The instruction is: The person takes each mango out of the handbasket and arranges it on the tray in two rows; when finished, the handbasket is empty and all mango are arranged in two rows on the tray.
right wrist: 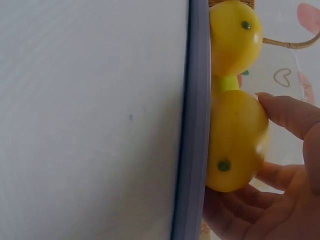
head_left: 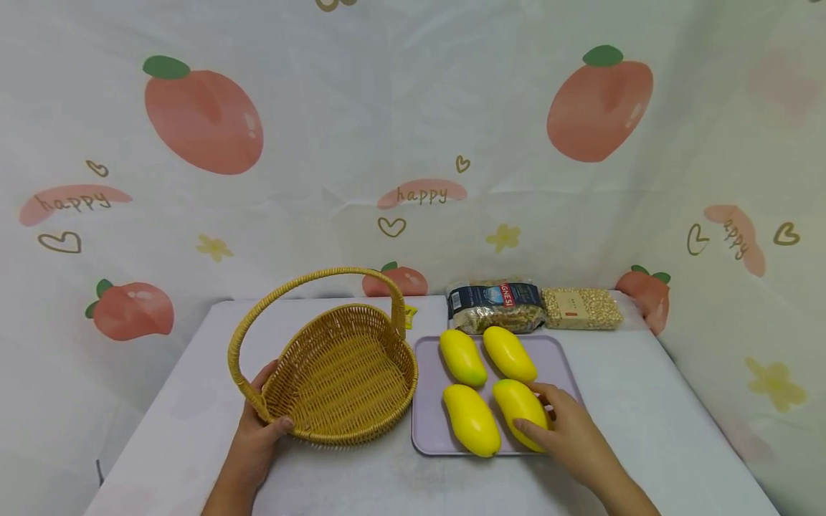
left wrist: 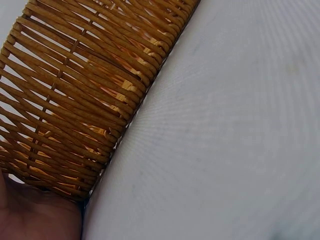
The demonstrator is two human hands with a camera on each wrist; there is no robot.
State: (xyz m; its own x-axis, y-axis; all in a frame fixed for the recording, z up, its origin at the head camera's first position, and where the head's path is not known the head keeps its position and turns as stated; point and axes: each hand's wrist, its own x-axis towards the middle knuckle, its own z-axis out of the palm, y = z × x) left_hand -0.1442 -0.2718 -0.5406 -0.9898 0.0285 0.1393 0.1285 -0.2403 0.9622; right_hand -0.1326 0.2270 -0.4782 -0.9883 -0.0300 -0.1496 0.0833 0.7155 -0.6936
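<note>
My left hand [head_left: 254, 441] holds the left side of a round wicker basket [head_left: 345, 383], thumb over the rim; its tall handle arches above. In the left wrist view, the woven basket wall [left wrist: 80, 95] fills the upper left and part of the hand [left wrist: 40, 215] shows below it. My right hand [head_left: 574, 430] grips the near right yellow mango [head_left: 519, 412], which lies on a pale purple tray [head_left: 427, 430] among several mangoes. Thumb and fingers stand on either side of this mango [right wrist: 237, 142] in the right wrist view, with another mango [right wrist: 235, 37] beyond it.
Behind the tray lie a dark-labelled clear bag of food [head_left: 497, 307] and a pack of pale beans or grains [head_left: 581, 308]. A white cloth [head_left: 645, 401] covers the table. Peach-printed curtains [head_left: 413, 107] hang at the back and right. The basket stands close to the tray's left edge.
</note>
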